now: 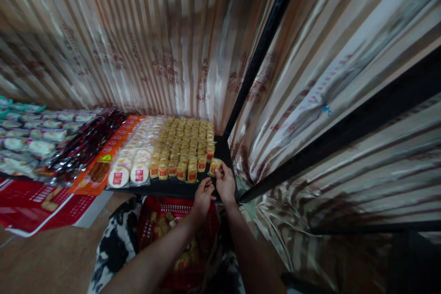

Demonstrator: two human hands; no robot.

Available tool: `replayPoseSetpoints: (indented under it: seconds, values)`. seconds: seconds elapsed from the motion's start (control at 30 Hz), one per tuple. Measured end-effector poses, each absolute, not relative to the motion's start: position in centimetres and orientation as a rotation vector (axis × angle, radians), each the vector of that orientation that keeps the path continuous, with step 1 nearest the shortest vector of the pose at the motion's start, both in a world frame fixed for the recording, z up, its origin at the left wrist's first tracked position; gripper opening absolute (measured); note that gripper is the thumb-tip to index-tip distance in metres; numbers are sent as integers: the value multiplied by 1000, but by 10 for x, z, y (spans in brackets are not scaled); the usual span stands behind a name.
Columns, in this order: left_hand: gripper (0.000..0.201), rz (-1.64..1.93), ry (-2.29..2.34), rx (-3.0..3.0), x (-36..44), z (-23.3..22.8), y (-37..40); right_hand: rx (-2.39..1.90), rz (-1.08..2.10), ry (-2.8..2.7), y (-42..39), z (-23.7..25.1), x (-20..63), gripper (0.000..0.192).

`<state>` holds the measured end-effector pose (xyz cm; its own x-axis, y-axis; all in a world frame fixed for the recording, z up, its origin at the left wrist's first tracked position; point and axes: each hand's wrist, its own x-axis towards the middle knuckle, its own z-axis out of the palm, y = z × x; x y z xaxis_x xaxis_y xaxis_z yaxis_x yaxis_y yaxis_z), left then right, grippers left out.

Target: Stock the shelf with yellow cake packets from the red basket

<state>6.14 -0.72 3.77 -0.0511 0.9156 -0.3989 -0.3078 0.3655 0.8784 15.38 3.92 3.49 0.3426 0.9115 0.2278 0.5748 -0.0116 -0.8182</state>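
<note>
Between the thumb and fingers of my right hand is a small yellow-wrapped snack cake, held at the right end of the black shelf. Close by on the left, my left hand hovers at the shelf's front edge, its fingers loosely curled and apart with nothing visible in them. Rows of matching yellow snack cakes stand packed on the shelf, just left of the held one. Below my forearms, a red plastic basket contains more yellow packs, partly hidden by my arms.
Further left lie round white wrapped crackers, an orange snack packet, dark shiny packets and white wrapped packs. A black post rises at the shelf's back right corner. Striped plastic sheeting hangs behind.
</note>
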Motion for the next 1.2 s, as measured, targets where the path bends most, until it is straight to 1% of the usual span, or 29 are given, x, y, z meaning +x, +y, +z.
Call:
replayPoseSetpoints:
  seconds: [0.13, 0.33, 0.6, 0.77, 0.87, 1.07, 1.2]
  values:
    - [41, 1114, 1201, 653, 70, 38, 10, -1674, 433, -1406, 60, 33, 153, 49]
    - [42, 1104, 1204, 670, 69, 38, 24, -1613, 497, -1433, 75, 24, 153, 46]
    - [42, 1112, 1142, 704, 65, 34, 27, -1465, 678, -1285, 67, 13, 146, 56]
    - [44, 1126, 1112, 689, 68, 29, 29, -1467, 595, -1206, 62, 13, 143, 42]
    - [44, 1154, 1101, 709, 70, 26, 31, -1475, 602, -1222, 64, 12, 142, 37]
    - [40, 1173, 1125, 738, 72, 32, 33, -1493, 607, -1257, 68, 9, 141, 40]
    - [38, 1164, 1146, 760, 68, 35, 30, -1547, 530, -1271, 58, 17, 139, 44]
